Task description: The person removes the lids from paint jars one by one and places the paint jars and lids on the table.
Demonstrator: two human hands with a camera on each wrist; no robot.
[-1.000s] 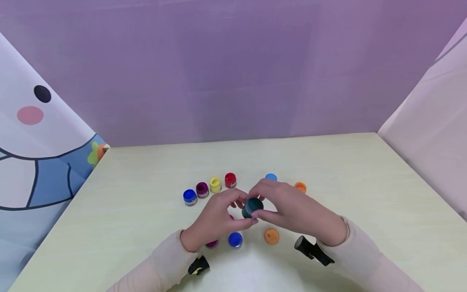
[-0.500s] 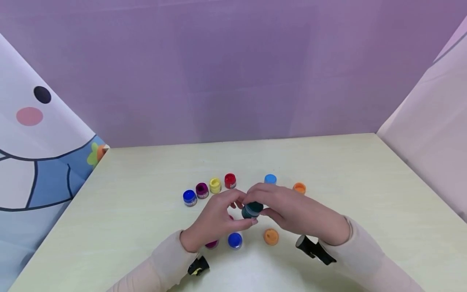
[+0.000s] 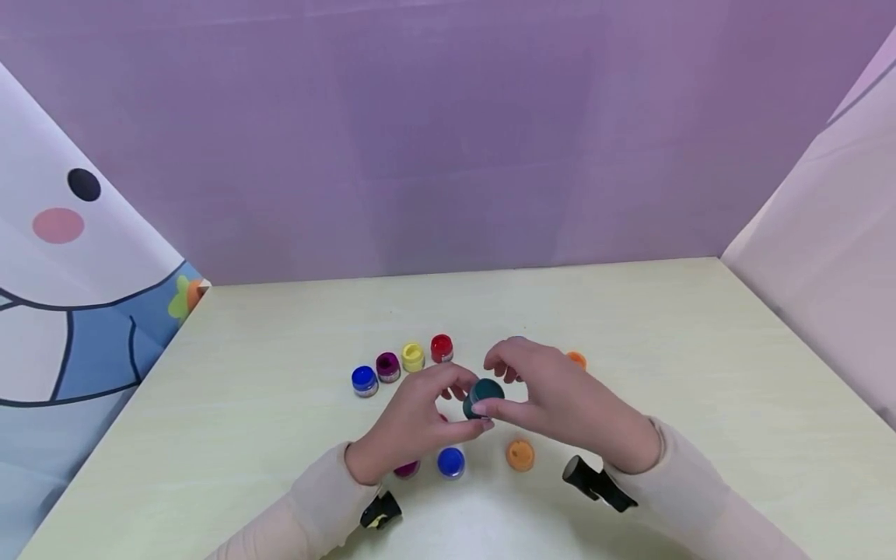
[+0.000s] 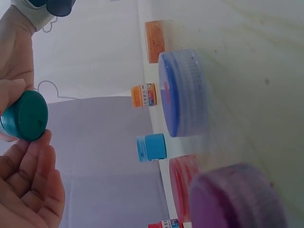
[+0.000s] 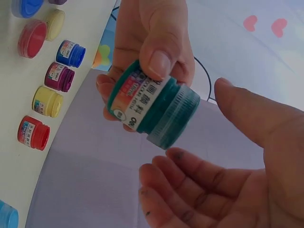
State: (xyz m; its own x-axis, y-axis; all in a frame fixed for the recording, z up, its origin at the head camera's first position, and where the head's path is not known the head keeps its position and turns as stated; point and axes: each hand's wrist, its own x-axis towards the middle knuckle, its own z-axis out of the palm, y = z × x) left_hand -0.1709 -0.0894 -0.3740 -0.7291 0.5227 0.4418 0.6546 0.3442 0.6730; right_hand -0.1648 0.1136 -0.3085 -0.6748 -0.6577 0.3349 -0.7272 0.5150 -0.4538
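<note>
My left hand (image 3: 413,412) grips a small teal paint jar (image 3: 490,391) above the table, thumb on its near side. In the right wrist view the jar (image 5: 147,104) lies tilted, its printed label showing and its clear-ringed lid (image 5: 175,116) still on, turned toward my right hand. The left wrist view shows the jar's round green end (image 4: 33,115) between thumb and fingers. Around the lid end, my right hand (image 3: 560,397) has its thumb and fingers spread; the right wrist view shows them apart from the lid.
Blue (image 3: 365,379), purple (image 3: 388,365), yellow (image 3: 413,356) and red (image 3: 442,348) jars stand in a row behind. An orange jar (image 3: 577,359) and a light-blue jar (image 4: 152,147) stand behind my right hand. Blue (image 3: 451,462), orange (image 3: 520,455) and purple (image 3: 407,470) round lids lie nearer.
My right fingers came over the jar's lid half a second ago and have since spread back off it. The left hand has kept its hold in about the same place.
</note>
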